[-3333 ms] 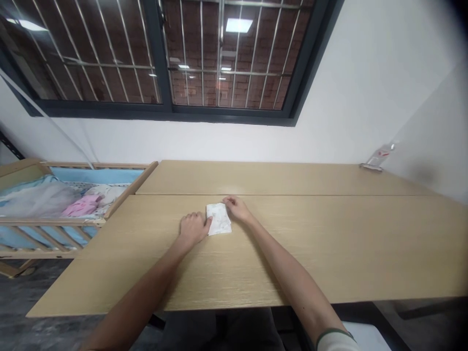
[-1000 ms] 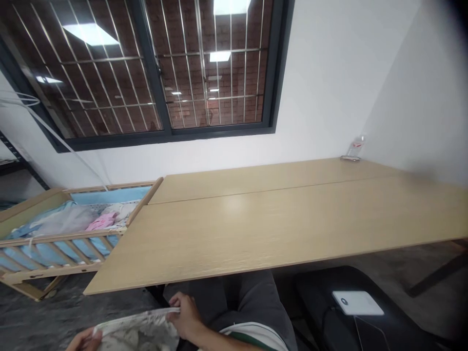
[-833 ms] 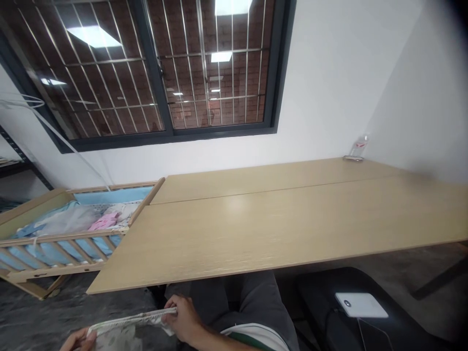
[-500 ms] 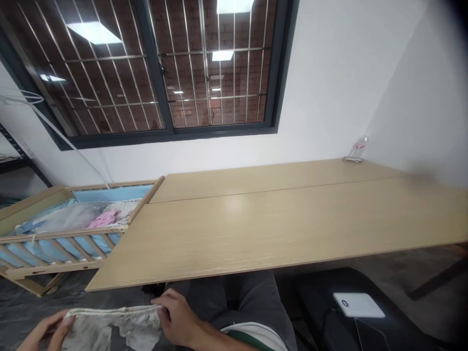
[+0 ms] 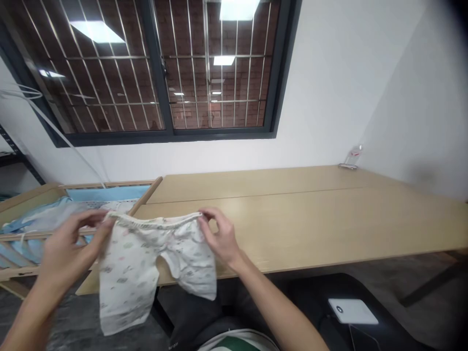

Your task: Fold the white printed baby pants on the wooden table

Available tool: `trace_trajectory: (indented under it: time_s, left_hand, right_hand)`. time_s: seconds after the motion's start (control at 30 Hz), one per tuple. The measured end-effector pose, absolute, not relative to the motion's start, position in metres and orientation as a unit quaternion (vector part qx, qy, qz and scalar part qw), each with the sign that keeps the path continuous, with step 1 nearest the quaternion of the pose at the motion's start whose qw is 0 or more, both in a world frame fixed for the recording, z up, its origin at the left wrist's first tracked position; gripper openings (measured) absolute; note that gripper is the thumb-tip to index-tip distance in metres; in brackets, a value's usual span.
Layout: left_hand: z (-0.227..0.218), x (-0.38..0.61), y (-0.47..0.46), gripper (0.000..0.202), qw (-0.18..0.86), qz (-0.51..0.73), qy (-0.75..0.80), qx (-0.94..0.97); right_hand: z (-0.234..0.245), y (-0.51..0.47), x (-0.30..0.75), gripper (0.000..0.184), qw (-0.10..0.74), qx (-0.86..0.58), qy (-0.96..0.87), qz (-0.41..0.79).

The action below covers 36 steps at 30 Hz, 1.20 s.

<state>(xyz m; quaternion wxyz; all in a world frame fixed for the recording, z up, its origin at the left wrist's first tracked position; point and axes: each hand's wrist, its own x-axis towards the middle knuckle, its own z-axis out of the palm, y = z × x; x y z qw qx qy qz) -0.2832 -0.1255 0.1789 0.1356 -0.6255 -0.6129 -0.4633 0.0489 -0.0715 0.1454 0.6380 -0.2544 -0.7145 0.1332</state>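
White, lightly patterned fabric is taking the spotlight now: a pair of shorts (image 5: 126, 273) is hanging by the waist, front panel spreading out in plain sight. Little grey and greenish motifs are dotting the pale cloth all over, with a few faint pink touches showing among them. Up top, the waistband is bunching into tight gathers and dipping slightly in the middle, its back edge just peeking over the front. Below, two legs are parting around an arched gap, and the wooden table (image 5: 310, 214) is showing through it. The leg beneath the left hand (image 5: 75, 239) is hanging straighter, its hem reaching lowest; the one beneath the right hand (image 5: 221, 236) is slanting outward, creasing softly and ending higher.

And the grip? Left thumb and fingers are pinching one corner of the waistband, while the right thumb and forefinger are pinching the opposite corner. Both hands are holding the shorts up in the air, covering part of the table's near left edge from this angle. Behind the left hand, a wooden cot (image 5: 29, 236) with blue lining is standing by the table's end. Over on the right, a white device (image 5: 353, 311) is lying on a black seat (image 5: 340, 285), and a clear bottle (image 5: 354, 155) is sitting near the tabletop's far right corner.
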Motion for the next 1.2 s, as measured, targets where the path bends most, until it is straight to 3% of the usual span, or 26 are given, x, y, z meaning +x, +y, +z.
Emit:
trace_trajectory:
  time_s: [0.1, 0.27, 0.37, 0.43, 0.57, 0.67, 0.8, 1.0, 1.2]
  left_hand:
    - [0.19, -0.244, -0.089, 0.035, 0.095, -0.488, -0.534, -0.684]
    - [0.161, -0.21, -0.018, 0.03, -0.005, -0.422, -0.509, -0.75]
    - [0.133, -0.187, 0.013, 0.031, -0.08, -0.354, -0.525, -0.77]
    - [0.111, -0.173, 0.029, 0.033, -0.096, -0.311, -0.543, -0.774]
    - [0.07, -0.154, 0.054, 0.031, -0.087, -0.256, -0.562, -0.782]
    - [0.047, -0.148, 0.067, 0.029, -0.066, -0.223, -0.567, -0.79]
    - [0.029, -0.143, 0.068, 0.038, -0.045, -0.191, -0.548, -0.813]
    - [0.003, -0.136, 0.059, 0.06, -0.036, -0.151, -0.522, -0.838]
    - [-0.011, -0.131, 0.079, 0.065, -0.017, -0.143, -0.534, -0.833]
  right_hand:
    - [0.161, -0.047, 0.077, 0.019, 0.648, -0.281, -0.704, 0.078]
    - [0.147, 0.003, 0.121, 0.016, 0.626, -0.38, -0.679, 0.042]
    - [0.116, 0.037, 0.139, 0.009, 0.567, -0.427, -0.702, 0.056]
    - [0.091, 0.058, 0.146, 0.015, 0.504, -0.462, -0.727, 0.066]
    - [0.05, 0.086, 0.151, 0.023, 0.377, -0.527, -0.757, 0.078]
    - [0.034, 0.092, 0.154, 0.024, 0.347, -0.532, -0.768, 0.085]
    - [0.028, 0.085, 0.161, 0.027, 0.307, -0.525, -0.791, 0.068]
    - [0.023, 0.074, 0.163, 0.044, 0.164, -0.498, -0.849, 0.064]
    - [0.024, 0.094, 0.159, 0.061, 0.088, -0.529, -0.84, 0.079]
